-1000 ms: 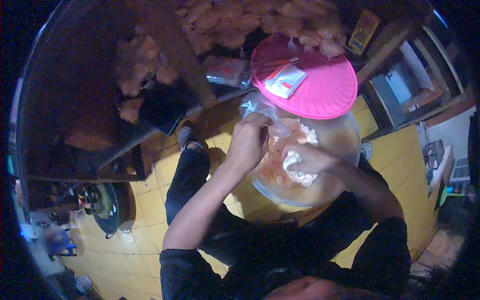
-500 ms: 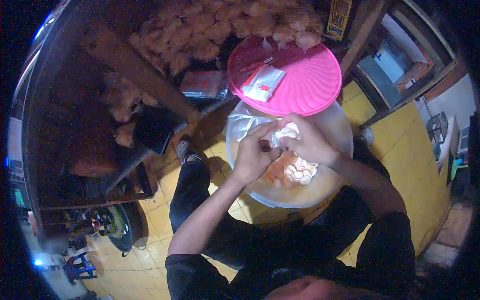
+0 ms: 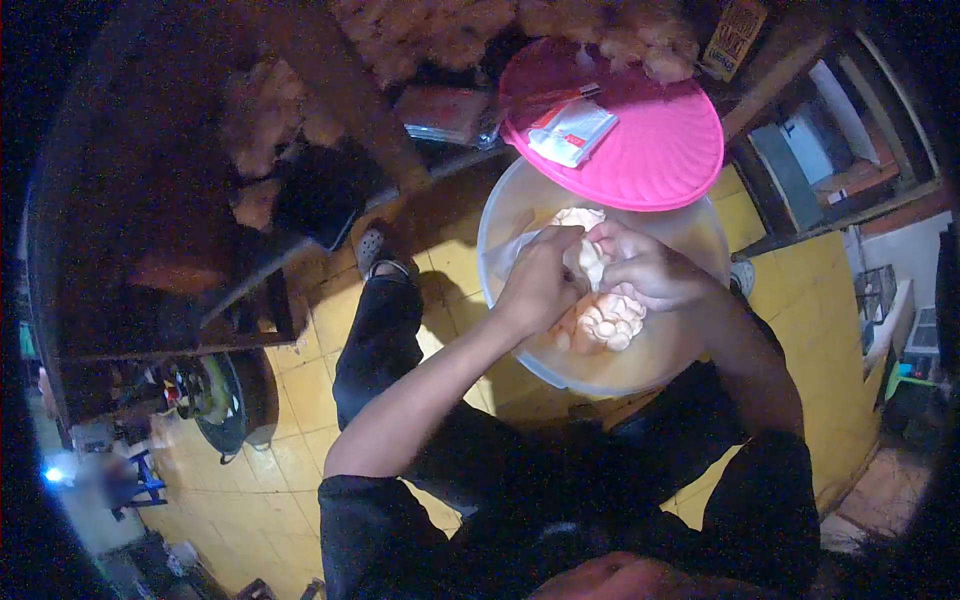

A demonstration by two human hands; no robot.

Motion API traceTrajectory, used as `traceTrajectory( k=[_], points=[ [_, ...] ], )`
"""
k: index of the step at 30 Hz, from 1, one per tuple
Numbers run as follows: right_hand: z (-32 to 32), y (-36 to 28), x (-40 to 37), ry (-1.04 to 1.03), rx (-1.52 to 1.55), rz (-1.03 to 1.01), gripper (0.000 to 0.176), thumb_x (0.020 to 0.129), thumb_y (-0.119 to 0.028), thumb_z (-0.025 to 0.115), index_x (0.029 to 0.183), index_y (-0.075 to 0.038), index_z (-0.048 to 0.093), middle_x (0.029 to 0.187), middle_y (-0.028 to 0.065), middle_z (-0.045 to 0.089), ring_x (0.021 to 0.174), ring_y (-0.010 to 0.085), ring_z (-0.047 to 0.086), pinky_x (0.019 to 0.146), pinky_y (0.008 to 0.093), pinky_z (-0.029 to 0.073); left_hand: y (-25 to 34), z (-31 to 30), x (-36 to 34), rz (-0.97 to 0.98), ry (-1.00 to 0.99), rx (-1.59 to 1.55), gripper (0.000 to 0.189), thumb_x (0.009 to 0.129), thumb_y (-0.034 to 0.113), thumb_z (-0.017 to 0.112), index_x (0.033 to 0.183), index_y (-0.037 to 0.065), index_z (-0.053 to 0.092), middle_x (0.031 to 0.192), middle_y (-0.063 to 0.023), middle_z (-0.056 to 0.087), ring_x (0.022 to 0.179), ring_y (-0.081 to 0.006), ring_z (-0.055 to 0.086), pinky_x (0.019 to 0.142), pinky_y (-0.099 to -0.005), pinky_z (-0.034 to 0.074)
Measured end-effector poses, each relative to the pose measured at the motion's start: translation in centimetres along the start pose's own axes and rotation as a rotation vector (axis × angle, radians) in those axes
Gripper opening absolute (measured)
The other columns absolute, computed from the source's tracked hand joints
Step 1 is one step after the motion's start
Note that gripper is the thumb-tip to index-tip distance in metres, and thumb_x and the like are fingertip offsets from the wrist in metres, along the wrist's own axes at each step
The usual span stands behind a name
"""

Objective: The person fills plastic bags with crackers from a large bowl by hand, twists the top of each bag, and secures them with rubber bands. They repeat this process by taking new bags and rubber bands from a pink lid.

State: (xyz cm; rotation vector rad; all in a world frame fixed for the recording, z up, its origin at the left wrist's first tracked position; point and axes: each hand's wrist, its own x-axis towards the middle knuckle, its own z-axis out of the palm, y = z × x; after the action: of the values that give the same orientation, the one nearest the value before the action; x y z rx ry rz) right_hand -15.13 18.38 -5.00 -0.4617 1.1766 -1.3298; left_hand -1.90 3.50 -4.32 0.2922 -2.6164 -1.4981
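Observation:
Over a wide translucent plastic tub, both my hands are closed around a clear plastic bag with pale round pieces in it. My left hand pinches it from the left. My right hand grips it from the right, its fingertips close to the left ones. More pale pieces show just past my fingers. Below my hands, a pile of pale, flat round pieces lies in the tub. The hands hide part of the bag.
A pink lid rests across the tub's far rim, bearing a pack of clear plastic bags. Behind it, a dark wooden shelf holds many filled bags and a flat plastic-wrapped stack. A wok-like pan is on the tiled floor at left.
My hands have come together around the bag, and its loose plastic at the left no longer spreads out. The whole view has shifted, so the tub appears farther right and higher.

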Motion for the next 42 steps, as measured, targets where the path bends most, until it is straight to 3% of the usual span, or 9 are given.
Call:
traceTrajectory(
  k=[5,10,15,21,24,28,29,39,42],
  points=[
    [0.5,1.5,0.4,0.086,-0.548,-0.234,0.042,0.089,-0.004,0.061,0.126,-0.003,0.043,0.11,0.0079,0.055,0.106,0.018,0.056,0.086,0.0327,0.049,-1.2,0.1,-0.2,0.036,0.023,0.031,0.057,0.07,0.003,0.075,0.123,-0.004,0.055,0.12,-0.0196,0.058,0.093,-0.0261,0.067,0.075,-0.0361,0.055],
    [2.3,0.5,0.5,0.315,-0.613,-0.051,0.04,0.085,0.0,0.063,0.124,0.003,0.054,0.108,0.0207,0.066,0.097,0.0213,0.066,0.083,0.0353,0.052,-1.1,-0.3,-0.1,0.01,0.1,-0.015,0.049,0.068,0.001,0.073,0.116,-0.001,0.061,0.112,-0.0174,0.062,0.097,-0.0312,0.064,0.083,-0.0362,0.052],
    [3.2,0.3,0.4,0.39,-1.454,-0.327,0.023,0.081,0.001,0.065,0.104,0.001,0.062,0.089,0.0144,0.068,0.083,0.0164,0.066,0.067,0.0319,0.052,-1.0,-0.6,-0.4,0.037,0.068,-0.051,0.036,0.071,0.001,0.071,0.106,0.0,0.066,0.106,-0.0186,0.064,0.097,-0.031,0.064,0.085,-0.0374,0.051],
    [-0.6,-0.2,2.3,0.22,-0.874,-0.214,0.024,0.081,-0.014,0.068,0.101,-0.002,0.063,0.089,0.0143,0.068,0.082,0.0267,0.066,0.072,0.0382,0.051,-1.3,-2.2,-0.2,0.126,0.239,0.172,0.02,0.075,0.001,0.065,0.095,-0.001,0.069,0.102,-0.0197,0.065,0.089,-0.0358,0.065,0.082,-0.041,0.052],
    [-1.5,0.5,3.2,-0.004,-1.138,0.21,0.029,0.084,-0.022,0.066,0.103,-0.002,0.059,0.09,0.0127,0.065,0.084,0.0184,0.064,0.077,0.0344,0.051,-1.2,-3.0,-0.1,0.147,0.262,0.219,0.02,0.075,0.0,0.063,0.093,-0.001,0.069,0.101,-0.0203,0.065,0.082,-0.0384,0.065,0.079,-0.0429,0.053],
    [-7.8,8.2,4.2,-0.064,-1.301,0.249,0.062,0.08,-0.044,0.07,0.117,0.004,0.054,0.112,0.0221,0.062,0.103,0.0293,0.062,0.089,0.0399,0.048,-1.4,-2.8,-0.6,0.092,0.251,0.255,0.019,0.071,-0.004,0.06,0.087,0.002,0.068,0.096,-0.0189,0.064,0.082,-0.0381,0.065,0.077,-0.0445,0.053],
    [-16.5,17.3,6.1,-0.127,-1.245,0.308,0.051,0.081,-0.031,0.069,0.113,0.005,0.051,0.076,0.0139,0.068,0.076,0.0216,0.067,0.072,0.035,0.053,-1.0,-2.9,-0.7,0.093,0.254,0.253,0.019,0.071,-0.004,0.06,0.087,0.002,0.068,0.096,-0.0189,0.064,0.082,-0.0381,0.065,0.077,-0.0445,0.053],
    [0.3,13.3,5.1,-0.257,-1.514,0.297,0.038,0.08,-0.029,0.067,0.097,0.003,0.058,0.069,0.0099,0.067,0.067,0.0205,0.067,0.063,0.0343,0.053,-0.9,-4.2,-0.7,0.186,0.251,0.198,0.012,0.067,-0.009,0.058,0.073,0.001,0.062,0.086,-0.0177,0.063,0.082,-0.0377,0.063,0.074,-0.0441,0.051],
    [2.7,8.4,4.1,-0.286,-1.4,0.647,0.043,0.072,-0.024,0.065,0.107,0.0,0.06,0.097,0.025,0.064,0.092,0.0356,0.064,0.082,0.0447,0.05,-1.2,-4.2,-0.3,0.212,0.267,0.2,0.013,0.068,-0.009,0.058,0.076,0.0,0.063,0.085,-0.0188,0.064,0.082,-0.0378,0.064,0.076,-0.0427,0.052]
  ],
)
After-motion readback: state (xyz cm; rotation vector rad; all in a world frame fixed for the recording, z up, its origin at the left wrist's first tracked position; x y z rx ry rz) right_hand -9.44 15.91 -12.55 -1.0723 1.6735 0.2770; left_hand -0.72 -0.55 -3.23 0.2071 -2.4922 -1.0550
